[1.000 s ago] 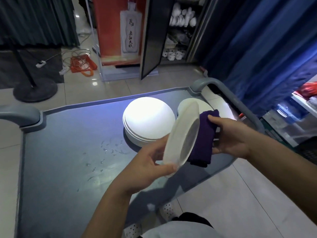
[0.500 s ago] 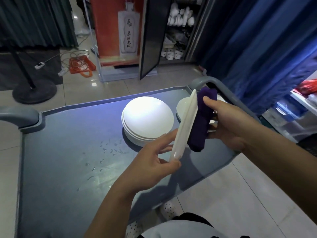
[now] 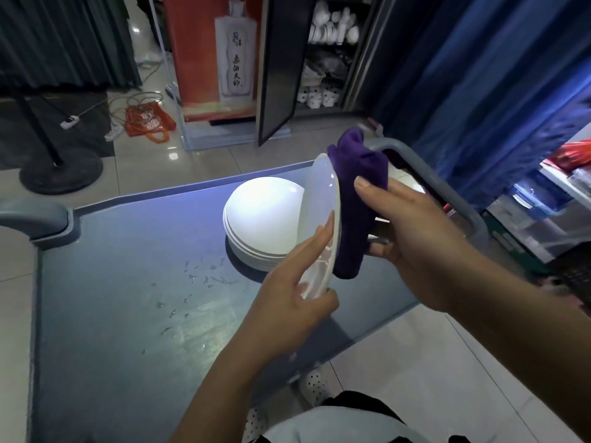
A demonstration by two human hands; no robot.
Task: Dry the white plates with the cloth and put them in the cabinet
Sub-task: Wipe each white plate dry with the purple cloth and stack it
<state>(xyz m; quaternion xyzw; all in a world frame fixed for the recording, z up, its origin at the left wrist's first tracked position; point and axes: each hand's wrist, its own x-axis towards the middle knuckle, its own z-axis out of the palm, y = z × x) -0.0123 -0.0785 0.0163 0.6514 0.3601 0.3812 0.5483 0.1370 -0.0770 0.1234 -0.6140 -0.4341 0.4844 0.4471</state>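
L hand (image 3: 287, 302) holds 1 white plate (image 3: 319, 225) on edge, nearly upright, above the tabletop (image 3: 128, 282): thumb hooked under the bottom rim, fingers spread flat on the face turned to the camera. Prob held like that so both faces stay reachable and drips run off, not pool. R hand (image 3: 412, 225) grips the purple cloth (image 3: 358, 199), thumb on top, fingers curled behind, & presses it against the plate's far face. The cloth is bunched w/ a loose end sticking up past the top rim, so it pads the whole palm; looks like the wiping step is in progress on this plate.

Just behind, touching the tabletop: 1 stack of white plates (image 3: 262, 225), face down, so water drains off rather than sits inside. At least 3 rims show at its edge; exact no. can't tell. Anything further R is hidden by the plate & cloth.

Water drops (image 3: 198, 276) lie scattered L of the stack.

Cabinet (image 3: 323, 52) stands across the floor, well apart from the tabletop, 1 door (image 3: 278, 65) swung open, prob left so for loading w/ full hands. White crockery already sits on 2+ shelves inside; too small to count.

Count: 2 hands, 1 cloth, 1 plate in hand, 1 stack, 1 cabinet.
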